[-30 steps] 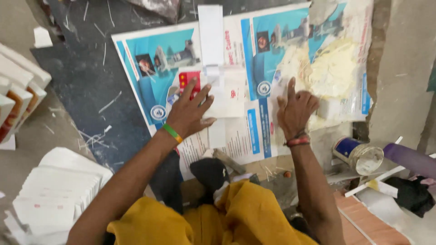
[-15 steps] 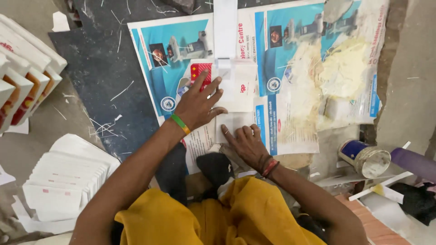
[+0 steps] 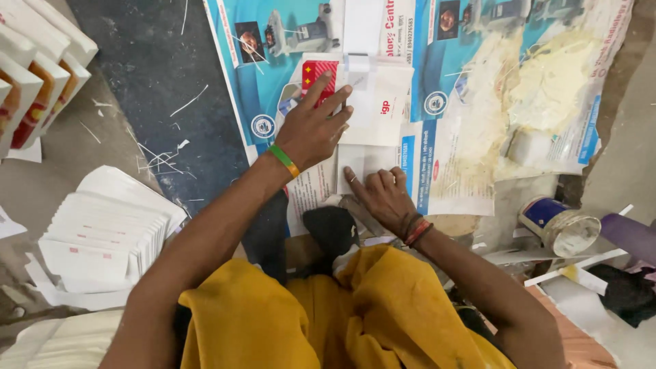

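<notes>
On the floor lies a blue poster (image 3: pixel 273 75), smeared with yellowish paste (image 3: pixel 547 82) at its right side. Upon it sits a flat white envelope (image 3: pixel 376 102) with a red patch. The left hand (image 3: pixel 314 126) presses it down, fingers spread flat, gripping nothing. The right hand (image 3: pixel 383 195) rests just below, fingers curled, forefinger pushing along the lower flap (image 3: pixel 365 160). Done well, I judge, this means steady pressure from the left while the forefinger runs the crease evenly. A paste tin (image 3: pixel 560 229) stands near the right wrist.
</notes>
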